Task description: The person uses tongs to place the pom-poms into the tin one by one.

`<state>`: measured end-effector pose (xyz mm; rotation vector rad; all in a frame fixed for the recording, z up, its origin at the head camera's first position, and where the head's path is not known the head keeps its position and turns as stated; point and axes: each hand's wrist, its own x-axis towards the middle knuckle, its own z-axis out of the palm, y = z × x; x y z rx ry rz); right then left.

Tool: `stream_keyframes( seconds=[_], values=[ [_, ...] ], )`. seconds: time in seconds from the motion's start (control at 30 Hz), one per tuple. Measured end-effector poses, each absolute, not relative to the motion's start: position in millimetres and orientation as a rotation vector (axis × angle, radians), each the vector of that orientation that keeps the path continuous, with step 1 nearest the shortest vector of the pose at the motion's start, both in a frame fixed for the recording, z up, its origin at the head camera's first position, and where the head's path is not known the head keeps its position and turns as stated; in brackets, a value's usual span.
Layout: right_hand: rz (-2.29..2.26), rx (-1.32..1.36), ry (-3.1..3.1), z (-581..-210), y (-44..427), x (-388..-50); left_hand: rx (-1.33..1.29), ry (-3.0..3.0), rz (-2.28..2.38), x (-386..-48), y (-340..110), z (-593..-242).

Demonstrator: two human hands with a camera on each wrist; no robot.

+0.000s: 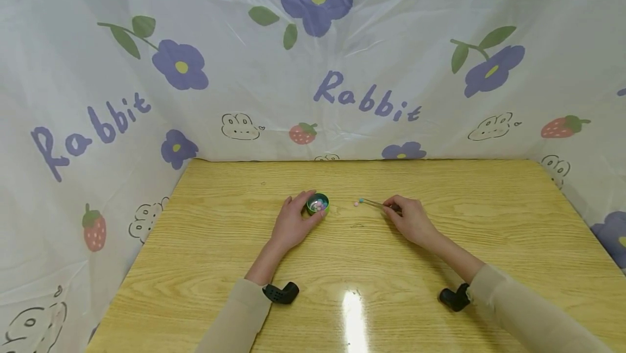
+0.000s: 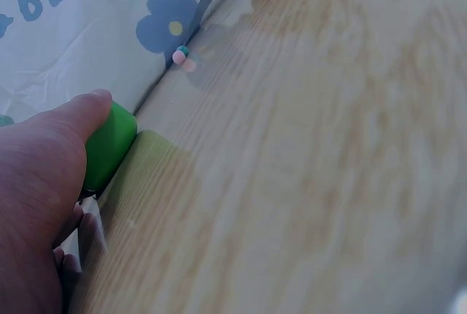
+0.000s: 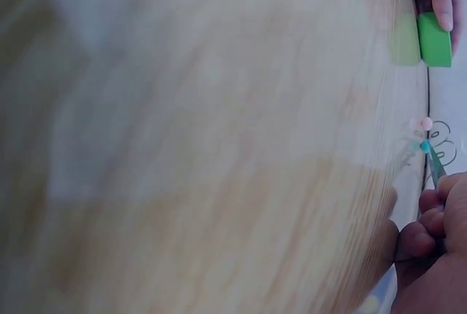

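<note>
My left hand (image 1: pixel 292 224) holds a small round green cup (image 1: pixel 320 214) upright on the table, thumb and fingers around its sides. Pink, white and blue beads (image 1: pixel 319 205) lie inside it. To the right, my right hand (image 1: pixel 413 221) pinches a pair of metal tweezers (image 1: pixel 374 203), which point left. At their tips is a blue bead (image 1: pixel 361 200); whether the tips grip it or only touch it, I cannot tell. A pink bead (image 1: pixel 356 204) sits on the table just beside the blue one. In the left wrist view the green cup (image 2: pixel 113 142) is partly hidden by the thumb.
The wood-grain table (image 1: pixel 342 260) reaches back to a white curtain (image 1: pixel 274 70) printed with flowers, rabbits and strawberries. Each wrist wears a black device, one at the left sleeve (image 1: pixel 230 315) and one at the right sleeve (image 1: pixel 528 309).
</note>
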<state>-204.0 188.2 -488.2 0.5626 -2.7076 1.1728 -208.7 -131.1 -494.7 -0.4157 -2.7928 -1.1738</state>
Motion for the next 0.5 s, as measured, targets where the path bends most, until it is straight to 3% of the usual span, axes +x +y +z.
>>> stream_keyframes(
  seconds=[0.5],
  values=[
    [1.19, 0.571, -2.687, -485.1, 187.6, -202.3, -0.425, -2.798, -1.146, -210.1, -131.3, -495.7]
  ],
)
